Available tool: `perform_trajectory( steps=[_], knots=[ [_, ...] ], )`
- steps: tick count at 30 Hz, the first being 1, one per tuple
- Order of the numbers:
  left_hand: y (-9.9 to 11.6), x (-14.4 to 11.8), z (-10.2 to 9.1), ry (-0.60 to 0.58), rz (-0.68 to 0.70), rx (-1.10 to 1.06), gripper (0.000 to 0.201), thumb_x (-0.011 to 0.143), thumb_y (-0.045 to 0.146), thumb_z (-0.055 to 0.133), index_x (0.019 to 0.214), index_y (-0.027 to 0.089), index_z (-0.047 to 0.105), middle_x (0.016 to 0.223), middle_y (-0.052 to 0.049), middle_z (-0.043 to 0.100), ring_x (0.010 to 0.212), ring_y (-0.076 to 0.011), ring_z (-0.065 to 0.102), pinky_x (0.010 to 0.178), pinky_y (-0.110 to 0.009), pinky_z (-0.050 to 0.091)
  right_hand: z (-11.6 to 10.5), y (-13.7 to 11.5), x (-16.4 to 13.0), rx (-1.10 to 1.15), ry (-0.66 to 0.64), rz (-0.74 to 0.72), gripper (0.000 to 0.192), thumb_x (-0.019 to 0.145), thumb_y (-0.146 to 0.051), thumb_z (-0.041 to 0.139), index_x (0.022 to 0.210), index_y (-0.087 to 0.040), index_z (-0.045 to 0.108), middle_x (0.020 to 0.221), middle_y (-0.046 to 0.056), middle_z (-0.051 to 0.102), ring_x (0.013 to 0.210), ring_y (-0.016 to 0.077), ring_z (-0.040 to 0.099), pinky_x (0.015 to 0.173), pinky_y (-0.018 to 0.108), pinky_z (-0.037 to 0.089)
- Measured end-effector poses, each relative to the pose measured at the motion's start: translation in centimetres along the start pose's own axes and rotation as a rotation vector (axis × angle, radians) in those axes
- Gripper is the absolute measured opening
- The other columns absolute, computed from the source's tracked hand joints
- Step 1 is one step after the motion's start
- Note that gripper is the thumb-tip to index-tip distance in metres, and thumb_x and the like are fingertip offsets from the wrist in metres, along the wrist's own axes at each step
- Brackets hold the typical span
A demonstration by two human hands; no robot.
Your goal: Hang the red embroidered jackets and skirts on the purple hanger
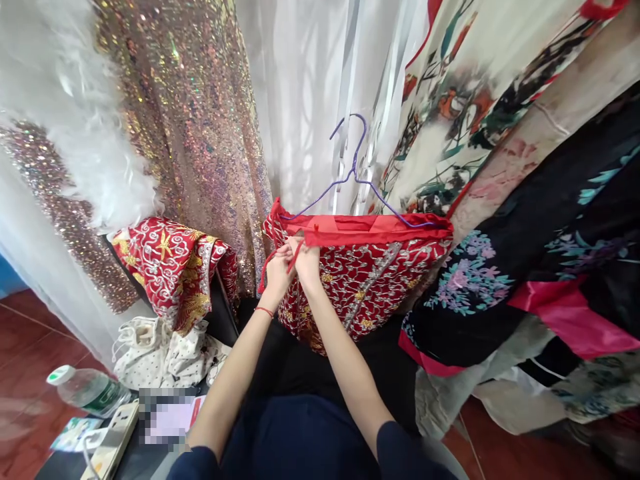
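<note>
- Both hands are working at one spot: I am seeing my left hand (278, 265) and right hand (306, 257) touching each other at the left end of the skirt's (365, 283) red waistband (367, 230).
- My left fingers are pinching a thin red tie (267, 267) that is looping down from the waistband; my right fingers are closing on the same tie just beside them, pressing against the cloth.
- I am finding the skirt draped over a purple hanger (350, 175), its long axis running left to right across the view, with the hook standing up above the middle.
- I am judging the tie to be lying straight ahead of both hands, at the near-left corner of the skirt; neither hand is nearer, since both are already on it.
- Most of the waistband is stretching away to the right of my hands, well apart from them and unheld.
- I am noticing a second red embroidered piece (173, 267) lying well off to the left, a bottle (87, 391) lower left, and sequined cloth (190, 113) hanging behind.
</note>
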State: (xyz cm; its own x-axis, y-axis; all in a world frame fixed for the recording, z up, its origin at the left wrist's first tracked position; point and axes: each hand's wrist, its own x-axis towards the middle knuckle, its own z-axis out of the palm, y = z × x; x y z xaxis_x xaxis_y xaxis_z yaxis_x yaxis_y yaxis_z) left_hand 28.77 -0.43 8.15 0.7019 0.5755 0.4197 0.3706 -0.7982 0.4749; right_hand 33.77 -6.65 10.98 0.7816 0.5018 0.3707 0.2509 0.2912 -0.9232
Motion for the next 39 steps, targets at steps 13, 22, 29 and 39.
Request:
perform_trajectory(
  steps=[13, 22, 29, 39],
  knots=[
    [2.1, 7.3, -9.8, 0.310, 0.105, -0.369, 0.038, 0.083, 0.050, 0.067, 0.096, 0.015, 0.064, 0.103, -0.015, 0.069, 0.102, -0.0247, 0.064, 0.094, -0.040, 0.050, -25.0, -5.2, -2.3, -0.955, 0.497, -0.716, 0.017, 0.088, -0.038, 0.061, 0.089, -0.023, 0.067, 0.109, 0.018, 0.065, 0.115, 0.0357, 0.053, 0.106, 0.059, 0.037],
    [-1.7, 12.3, -5.3, 0.219, 0.095, -0.286, 0.031, 0.095, 0.036, 0.045, 0.077, 0.018, 0.063, 0.079, -0.010, 0.071, 0.079, -0.0218, 0.064, 0.080, -0.032, 0.048, -29.9, -5.0, 4.4, -1.086, 0.020, -0.922, 0.019, 0.096, -0.028, 0.045, 0.094, -0.024, 0.063, 0.105, 0.012, 0.066, 0.099, 0.0239, 0.063, 0.087, 0.040, 0.053],
    [-1.0, 10.1, -5.7, 0.484, 0.206, -0.431, 0.051, 0.099, 0.063, 0.033, 0.088, 0.020, 0.058, 0.080, -0.003, 0.061, 0.076, -0.0167, 0.059, 0.077, -0.029, 0.048, -24.1, -5.8, 7.1, -1.043, 0.035, -0.817, 0.027, 0.101, -0.033, 0.039, 0.088, -0.022, 0.060, 0.077, 0.004, 0.058, 0.071, 0.0184, 0.055, 0.068, 0.031, 0.046],
    [0.5, 9.3, -6.3, 0.128, 0.237, -0.598, 0.053, 0.098, 0.065, 0.034, 0.091, 0.019, 0.060, 0.097, -0.006, 0.065, 0.100, -0.0173, 0.062, 0.095, -0.030, 0.048, -14.1, -0.3, -0.5, -1.103, 0.469, -0.682, 0.031, 0.101, -0.028, 0.040, 0.106, -0.016, 0.068, 0.110, 0.022, 0.063, 0.105, 0.0293, 0.059, 0.096, 0.047, 0.044]
  ],
)
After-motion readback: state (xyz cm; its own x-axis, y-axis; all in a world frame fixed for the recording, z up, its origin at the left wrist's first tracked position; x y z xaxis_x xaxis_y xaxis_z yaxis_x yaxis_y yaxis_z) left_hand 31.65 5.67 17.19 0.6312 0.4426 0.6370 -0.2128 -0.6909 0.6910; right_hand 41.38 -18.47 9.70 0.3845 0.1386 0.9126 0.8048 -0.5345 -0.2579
